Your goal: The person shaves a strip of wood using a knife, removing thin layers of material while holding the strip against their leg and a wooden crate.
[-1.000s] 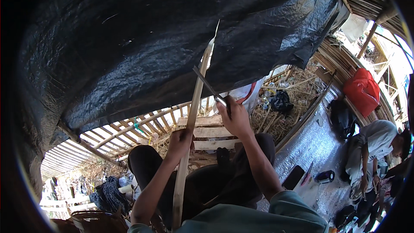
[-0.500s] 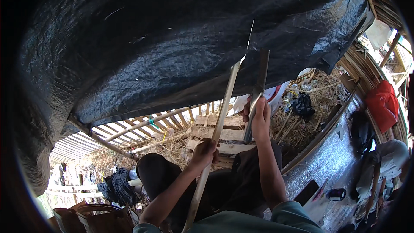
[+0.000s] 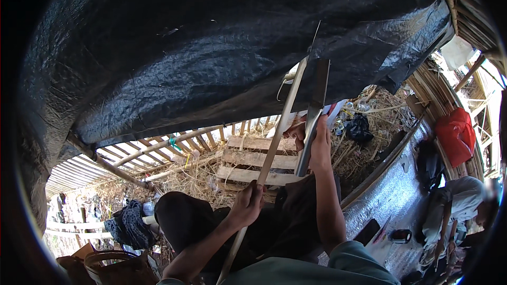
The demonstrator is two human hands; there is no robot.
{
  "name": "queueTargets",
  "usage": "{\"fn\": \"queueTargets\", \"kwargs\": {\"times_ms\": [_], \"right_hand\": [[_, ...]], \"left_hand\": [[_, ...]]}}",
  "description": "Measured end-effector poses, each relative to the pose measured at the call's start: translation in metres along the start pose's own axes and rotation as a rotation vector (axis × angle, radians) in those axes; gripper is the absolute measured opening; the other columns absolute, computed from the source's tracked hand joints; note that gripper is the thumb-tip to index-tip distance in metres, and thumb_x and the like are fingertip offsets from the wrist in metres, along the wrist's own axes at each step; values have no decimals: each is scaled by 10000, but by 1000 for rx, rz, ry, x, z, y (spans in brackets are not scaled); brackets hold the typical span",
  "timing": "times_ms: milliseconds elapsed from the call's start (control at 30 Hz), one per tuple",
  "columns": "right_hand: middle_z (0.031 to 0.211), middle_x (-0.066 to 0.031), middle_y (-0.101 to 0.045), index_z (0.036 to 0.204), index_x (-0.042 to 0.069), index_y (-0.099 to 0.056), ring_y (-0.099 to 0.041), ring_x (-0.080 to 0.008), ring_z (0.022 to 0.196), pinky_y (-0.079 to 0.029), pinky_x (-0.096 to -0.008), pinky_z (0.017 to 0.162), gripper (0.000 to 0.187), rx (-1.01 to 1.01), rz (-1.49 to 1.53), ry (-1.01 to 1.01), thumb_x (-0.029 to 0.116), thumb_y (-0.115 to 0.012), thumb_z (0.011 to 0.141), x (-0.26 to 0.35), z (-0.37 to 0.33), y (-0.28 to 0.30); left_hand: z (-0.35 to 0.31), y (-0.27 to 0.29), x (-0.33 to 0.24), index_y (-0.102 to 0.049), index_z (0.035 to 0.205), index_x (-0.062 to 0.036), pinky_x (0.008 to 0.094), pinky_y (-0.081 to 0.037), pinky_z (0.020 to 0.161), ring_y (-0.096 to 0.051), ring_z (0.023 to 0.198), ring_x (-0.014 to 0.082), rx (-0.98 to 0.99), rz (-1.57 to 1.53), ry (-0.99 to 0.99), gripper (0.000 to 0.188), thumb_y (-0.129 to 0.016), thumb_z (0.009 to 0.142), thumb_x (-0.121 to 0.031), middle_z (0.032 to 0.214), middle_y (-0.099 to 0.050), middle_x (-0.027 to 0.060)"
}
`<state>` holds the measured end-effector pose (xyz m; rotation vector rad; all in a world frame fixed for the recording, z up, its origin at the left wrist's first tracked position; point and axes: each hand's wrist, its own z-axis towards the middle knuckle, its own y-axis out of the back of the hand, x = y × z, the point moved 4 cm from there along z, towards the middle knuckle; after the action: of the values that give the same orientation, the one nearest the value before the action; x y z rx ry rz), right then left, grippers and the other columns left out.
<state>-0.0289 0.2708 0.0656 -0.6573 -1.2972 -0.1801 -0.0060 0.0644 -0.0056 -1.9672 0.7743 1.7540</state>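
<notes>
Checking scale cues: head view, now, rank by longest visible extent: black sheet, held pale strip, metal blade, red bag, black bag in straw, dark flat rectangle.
1. Black sheet
2. Pale strip
3. Metal blade
4. Red bag
Smallest: black bag and dark flat rectangle, too alike to rank.

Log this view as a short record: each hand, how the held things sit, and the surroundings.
Left hand: the person's left hand grips a long wooden strip
Right hand: the right hand grips a metal blade
Blade position: right of the strip, with a gap visible between them
Ahead: black plastic sheet
Below the sheet: wooden slats, dry straw
Right side: red bag, shiny silver mat, another person
</notes>
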Motion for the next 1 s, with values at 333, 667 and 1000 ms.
{"fn": "queueTargets", "kwargs": {"times_ms": [333,667,1000], "right_hand": [[578,-147,-564,849,16,-528,-579,-339,530,-451,-390,496,315,303,-1129,357,324,-579,809,-6,-26,-30],[571,-109,-578,869,61,-549,-595,-309,520,-473,-398,479,409,529,-1281,626,437,-639,738,-20,-40,-12],[591,-198,-576,843,16,-582,-598,-374,610,-445,-425,510,433,25,-1358,393,423,-443,887,3,88,45]], "left_hand": [[-5,17,-21,-491,841,-8,273,-368,451,-453,459,93,-65,65,-83,280,-385,944,-246,511,-451,30],[-4,24,-23,-513,829,2,315,-392,466,-527,460,188,-244,124,-144,242,-486,895,-229,526,-516,92],[-2,22,-16,-526,824,-2,257,-381,429,-506,464,96,-268,127,-236,208,-578,849,-202,552,-546,45]]}}
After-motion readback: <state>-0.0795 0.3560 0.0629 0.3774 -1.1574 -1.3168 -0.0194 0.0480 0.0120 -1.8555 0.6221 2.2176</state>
